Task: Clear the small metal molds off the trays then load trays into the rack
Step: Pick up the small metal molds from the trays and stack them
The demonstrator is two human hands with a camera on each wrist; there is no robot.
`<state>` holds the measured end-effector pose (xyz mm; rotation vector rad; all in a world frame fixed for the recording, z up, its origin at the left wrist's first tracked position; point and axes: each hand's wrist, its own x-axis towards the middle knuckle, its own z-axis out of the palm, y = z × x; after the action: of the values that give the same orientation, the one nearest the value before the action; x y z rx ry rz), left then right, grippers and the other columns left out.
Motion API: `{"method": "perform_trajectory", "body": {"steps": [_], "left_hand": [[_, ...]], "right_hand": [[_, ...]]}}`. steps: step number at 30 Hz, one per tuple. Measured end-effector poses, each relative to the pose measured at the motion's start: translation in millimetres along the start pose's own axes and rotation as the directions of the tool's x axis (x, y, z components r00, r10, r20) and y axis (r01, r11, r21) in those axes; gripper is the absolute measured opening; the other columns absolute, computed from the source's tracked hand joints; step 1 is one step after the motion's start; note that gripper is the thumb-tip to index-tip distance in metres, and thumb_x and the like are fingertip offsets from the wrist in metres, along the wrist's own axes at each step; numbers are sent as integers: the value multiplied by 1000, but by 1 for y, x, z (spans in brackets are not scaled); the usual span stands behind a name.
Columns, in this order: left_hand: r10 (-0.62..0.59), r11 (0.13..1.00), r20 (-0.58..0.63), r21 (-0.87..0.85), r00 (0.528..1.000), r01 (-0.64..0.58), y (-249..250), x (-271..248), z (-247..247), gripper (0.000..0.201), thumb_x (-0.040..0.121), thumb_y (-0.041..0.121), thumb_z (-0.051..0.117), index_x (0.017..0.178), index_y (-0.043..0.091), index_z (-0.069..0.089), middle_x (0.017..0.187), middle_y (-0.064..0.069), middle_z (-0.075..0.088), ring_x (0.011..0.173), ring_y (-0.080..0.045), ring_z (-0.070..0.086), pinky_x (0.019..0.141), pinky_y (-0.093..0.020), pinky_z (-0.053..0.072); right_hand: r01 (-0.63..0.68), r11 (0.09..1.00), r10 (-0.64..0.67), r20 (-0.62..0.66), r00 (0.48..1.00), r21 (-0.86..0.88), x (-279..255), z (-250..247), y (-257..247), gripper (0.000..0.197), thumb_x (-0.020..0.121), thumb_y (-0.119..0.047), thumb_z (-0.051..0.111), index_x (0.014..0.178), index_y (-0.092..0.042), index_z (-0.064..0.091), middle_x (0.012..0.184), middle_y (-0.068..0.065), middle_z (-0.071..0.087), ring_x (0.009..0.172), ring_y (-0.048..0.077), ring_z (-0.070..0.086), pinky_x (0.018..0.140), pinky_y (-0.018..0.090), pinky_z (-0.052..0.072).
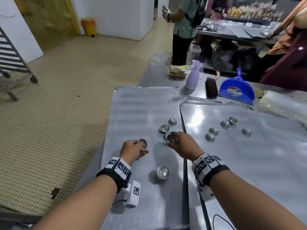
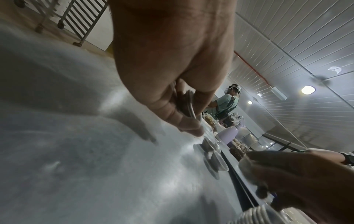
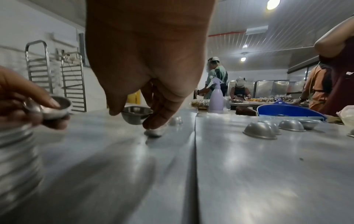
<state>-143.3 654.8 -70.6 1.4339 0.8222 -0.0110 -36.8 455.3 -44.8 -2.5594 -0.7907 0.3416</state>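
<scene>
Two hands are each busy with small metal molds over the left tray (image 1: 132, 105). The left hand (image 1: 132, 150) curls round a mold (image 1: 142, 143), mouth up; in its wrist view several rims seem nested between thumb and fingers, so it may be a short stack. The right hand (image 1: 181, 144) pinches another mold (image 1: 172, 139) by its rim, mouth up, just above the tray.

Loose molds lie on both trays: two near the right hand (image 1: 164, 128), a larger stack nearer the person (image 1: 163, 172), and five on the right tray (image 1: 249, 163), most dome-up (image 3: 259, 130).

Judging by their thin, shiny walls, these cups are light, stiff and slick. They are round, with no long axis; what matters is whether the mouth faces up or down. A fingertip pinch across the rim suits upright ones; inverted ones likely need gripping round the dome. Nested stacks could slide apart if tilted.

Both trays are long, flat sheets lying side by side on the surface, their long axes running away from the person. The rack (image 1: 11, 55) stands well apart on the floor.
</scene>
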Motion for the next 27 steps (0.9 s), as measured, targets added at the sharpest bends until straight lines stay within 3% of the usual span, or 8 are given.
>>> {"method": "perform_trajectory", "body": {"steps": [2,5,8,13,16,19,23,27], "left_hand": [[3,999,32,-42,999,-1,7,0,8,13,91,14,57,94,7,68,83,-15,78,61,-16,72,60,-26,43],[34,978,122,-206,992,-8,17,1,20,15,93,2,53,95,-4,67,95,-25,72,80,-30,76,74,-33,60],[77,951,230,-310,970,-2,30,-2,28,20,93,-4,46,89,-8,65,87,-24,69,77,-31,71,83,-41,61],[42,909,289,-407,956,84,38,-1,32,14,93,2,45,87,-2,57,71,-15,60,66,-24,65,72,-41,61],[39,915,274,-396,961,76,34,5,26,15,94,2,49,91,-5,62,83,-21,67,71,-27,68,73,-38,61],[18,938,218,-343,976,60,26,12,19,16,94,1,55,99,-9,66,90,-25,72,82,-34,74,77,-35,62],[-12,982,124,-185,992,35,12,22,12,8,95,1,59,97,-1,67,89,-24,72,68,-21,75,58,-21,57],[-35,999,92,-26,995,37,0,28,9,11,95,4,59,101,-2,66,89,-18,73,65,-18,75,55,-19,54]], "right_hand": [[25,995,-20,-51,999,96,0,-7,-14,31,90,-36,65,116,-21,65,108,1,72,97,23,67,85,37,53],[43,982,-29,-78,997,185,1,-6,-27,52,83,-55,62,127,-28,56,113,-4,72,101,19,69,86,40,56],[56,985,-47,-61,997,162,6,-1,-34,54,86,-53,65,131,-27,51,121,1,69,106,23,68,88,42,56],[55,995,-48,-85,995,78,12,6,-35,57,89,-52,66,138,-30,48,125,2,68,110,26,65,89,40,53],[67,987,-59,-58,997,145,13,5,-35,62,89,-51,66,143,-29,46,133,-1,64,117,20,63,96,39,51],[29,987,-14,-96,995,158,19,8,-20,43,93,-43,59,134,-32,53,123,-3,68,110,18,66,91,35,52],[-187,982,189,-104,976,29,30,8,15,42,94,-33,56,135,-21,56,131,4,64,116,26,62,95,35,48],[-264,963,265,15,964,-44,40,15,36,52,95,-35,59,143,-17,49,142,7,57,128,26,54,103,35,43]]}}
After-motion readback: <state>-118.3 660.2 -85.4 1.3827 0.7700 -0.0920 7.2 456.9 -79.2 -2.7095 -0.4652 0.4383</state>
